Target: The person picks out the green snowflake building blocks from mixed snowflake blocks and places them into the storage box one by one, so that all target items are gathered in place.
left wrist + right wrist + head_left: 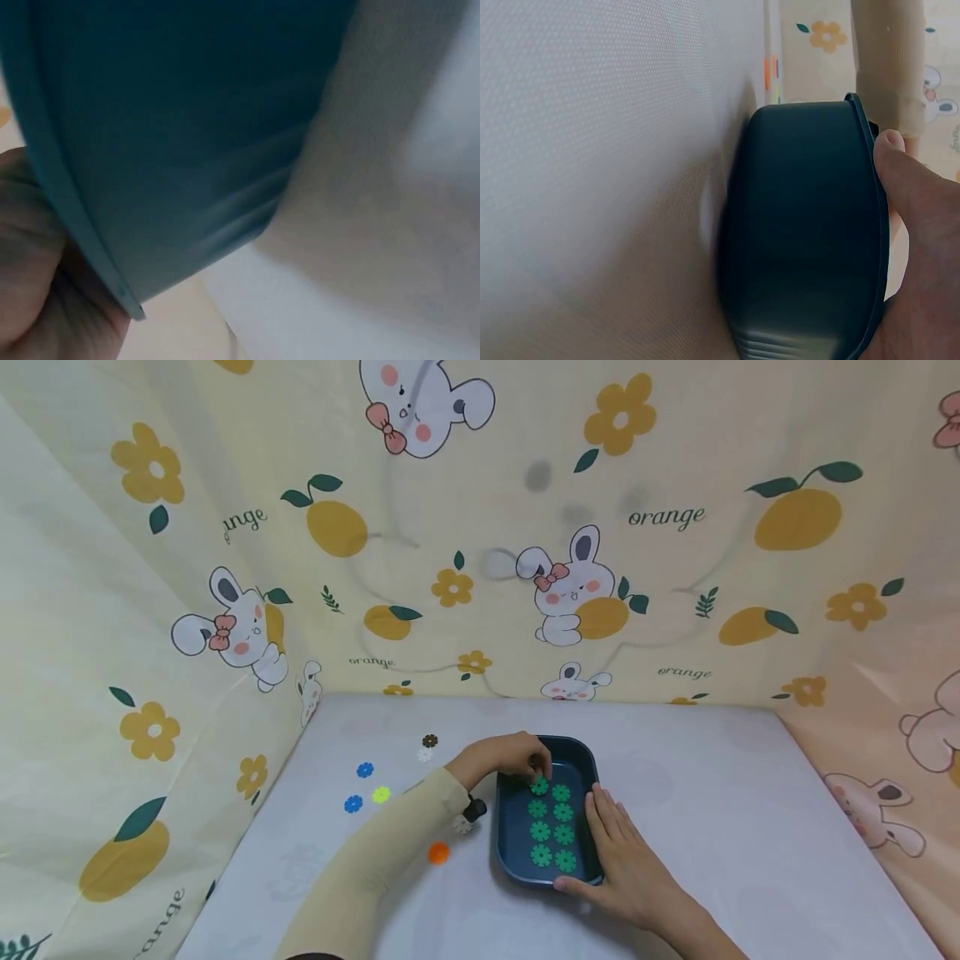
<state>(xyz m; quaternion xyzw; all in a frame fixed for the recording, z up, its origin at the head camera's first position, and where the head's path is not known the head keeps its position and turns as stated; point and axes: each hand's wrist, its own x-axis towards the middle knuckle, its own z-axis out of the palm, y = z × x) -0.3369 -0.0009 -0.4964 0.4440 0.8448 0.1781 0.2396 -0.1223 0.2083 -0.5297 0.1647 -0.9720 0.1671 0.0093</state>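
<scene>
A dark blue tray [512, 860] stands on the white table with several green snowflake building discs [541, 832] laid out in two columns inside. My left hand [516, 755] reaches over the tray's far left rim, fingers bent down. Its fingertips pinch the far edge of the green disc [539, 787] at the top of the left column. At the tray's near right corner, my right hand [633, 872] rests with straight fingers along the right rim and the thumb at the near rim. In the right wrist view, the thumb [901, 169] presses against the tray's rim.
Left of the tray lie loose discs: two blue discs [353, 803], a yellow-green disc [381, 795], an orange disc [438, 853], a brown disc [430, 741] and two white discs [425, 755]. A printed cloth [495, 627] rises behind the table.
</scene>
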